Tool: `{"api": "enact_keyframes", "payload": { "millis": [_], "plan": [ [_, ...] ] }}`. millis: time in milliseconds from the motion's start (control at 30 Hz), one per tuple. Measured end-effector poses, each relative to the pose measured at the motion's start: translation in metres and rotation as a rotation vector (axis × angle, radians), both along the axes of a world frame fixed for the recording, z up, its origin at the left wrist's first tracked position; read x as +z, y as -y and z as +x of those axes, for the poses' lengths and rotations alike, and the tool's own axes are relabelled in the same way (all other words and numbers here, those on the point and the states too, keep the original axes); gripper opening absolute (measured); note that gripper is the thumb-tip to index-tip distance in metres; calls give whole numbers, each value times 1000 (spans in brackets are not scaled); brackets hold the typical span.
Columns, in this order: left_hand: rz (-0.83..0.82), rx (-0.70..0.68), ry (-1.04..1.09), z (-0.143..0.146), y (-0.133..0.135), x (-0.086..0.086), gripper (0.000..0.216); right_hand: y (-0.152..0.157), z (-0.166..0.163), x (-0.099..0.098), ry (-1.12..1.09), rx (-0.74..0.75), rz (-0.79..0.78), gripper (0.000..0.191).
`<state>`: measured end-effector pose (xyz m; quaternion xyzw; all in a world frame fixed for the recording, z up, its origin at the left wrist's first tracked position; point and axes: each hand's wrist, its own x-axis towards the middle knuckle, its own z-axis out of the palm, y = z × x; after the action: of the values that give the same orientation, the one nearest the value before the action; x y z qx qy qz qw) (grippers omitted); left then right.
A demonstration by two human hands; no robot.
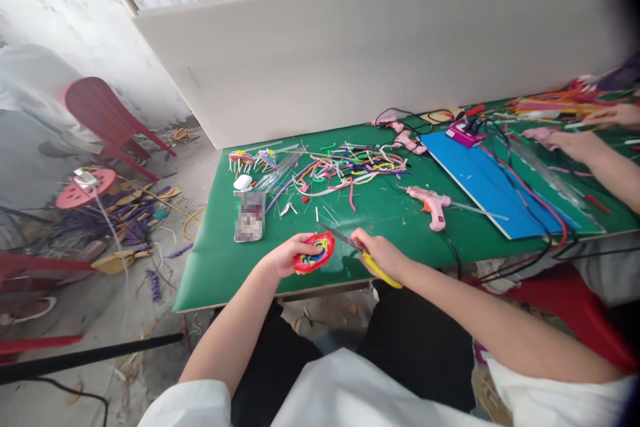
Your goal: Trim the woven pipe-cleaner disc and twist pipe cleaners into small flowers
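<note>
My left hand (pixel 290 255) grips a round red craft piece (pixel 327 250) with yellow and blue coils inside its red rim, held over the front edge of the green table. In my right hand (pixel 383 255) is a pair of scissors (pixel 381 272) with yellow handles. The blades point left and reach the upper edge of the round piece; whether they touch it I cannot tell. Beyond my hands lies a heap of coloured pipe cleaners (pixel 350 170). A pink glue gun (pixel 431 205) rests on the table to the right of it.
A phone (pixel 250 217) and a white earbud case (pixel 243 182) lie at the left on the green table (pixel 215 273). A blue board (pixel 480 180) and cables are at the right, beside a co-worker's hand (pixel 565 143) at another pink glue gun. A pale partition (pixel 350 60) stands behind.
</note>
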<state>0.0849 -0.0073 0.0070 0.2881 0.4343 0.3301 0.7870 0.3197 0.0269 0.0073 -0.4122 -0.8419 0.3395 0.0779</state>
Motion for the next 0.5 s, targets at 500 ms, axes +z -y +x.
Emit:
{"api": "enact_keyframes", "payload": {
  "millis": [500],
  "plan": [
    [56, 634, -346, -65, 16, -18, 34, -52, 34, -23, -64, -420, 150, 30]
  ]
}}
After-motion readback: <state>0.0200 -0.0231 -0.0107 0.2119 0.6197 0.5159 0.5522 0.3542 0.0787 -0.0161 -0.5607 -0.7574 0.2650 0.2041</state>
